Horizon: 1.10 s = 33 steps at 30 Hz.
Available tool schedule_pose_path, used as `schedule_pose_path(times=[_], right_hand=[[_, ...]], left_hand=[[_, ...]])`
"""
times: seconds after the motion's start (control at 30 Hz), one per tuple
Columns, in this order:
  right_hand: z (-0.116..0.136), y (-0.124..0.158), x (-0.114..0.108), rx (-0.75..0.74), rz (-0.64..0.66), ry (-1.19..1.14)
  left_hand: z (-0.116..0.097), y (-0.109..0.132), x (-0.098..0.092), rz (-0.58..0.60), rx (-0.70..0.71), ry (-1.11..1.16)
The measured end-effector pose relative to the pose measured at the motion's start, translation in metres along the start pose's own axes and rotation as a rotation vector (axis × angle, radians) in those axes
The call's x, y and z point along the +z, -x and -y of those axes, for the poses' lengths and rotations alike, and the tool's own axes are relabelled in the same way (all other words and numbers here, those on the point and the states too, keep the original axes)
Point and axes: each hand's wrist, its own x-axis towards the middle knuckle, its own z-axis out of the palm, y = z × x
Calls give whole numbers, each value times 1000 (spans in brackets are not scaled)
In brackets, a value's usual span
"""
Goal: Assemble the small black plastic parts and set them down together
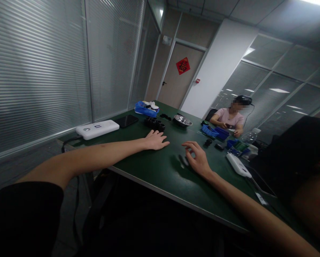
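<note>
My left hand [156, 140] lies palm down with its fingers spread on the green table [149, 166], just in front of a cluster of black round parts [154, 123]. Nothing shows in it. To the right, my right hand [197, 157] hovers over the tabletop, fingers loosely curved and apart, holding nothing visible. A shiny metal bowl [182, 121] stands beyond both hands. Behind the black parts sits a blue container [146, 109] with white items in it.
At the left lie a white power bank [97, 129] and a black phone [127, 121]. Another white device [238, 165], blue trays [210, 131] and a plastic bottle [252, 135] are on the right. A person [230, 117] sits across the table.
</note>
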Motion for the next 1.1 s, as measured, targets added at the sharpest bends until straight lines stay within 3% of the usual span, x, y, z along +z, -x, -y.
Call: schedule_pose_path(times=[0.2,0.3,0.5,0.67,0.73,0.8,0.9,1.1], right_hand=[[-3,0,1,-18,22,22],[-17,-1,3,-11,66,68],[-93,-4,-7,84,10,294],[-162,5,-36,372,-91,516],[-183,8,-45,516,-60,540],[-199,8,-49,637,1,515],[-214,6,-50,689,45,499],[-229,7,-50,622,15,482]], left_hand=[[0,-1,3,12,-1,18],[-3,2,0,26,22,10],[-11,11,-7,44,85,-4],[-15,15,-10,45,96,-2],[-15,15,-11,46,96,0],[-16,16,-12,42,93,-8],[-17,16,-12,36,97,-24],[-17,16,-12,42,101,-24]])
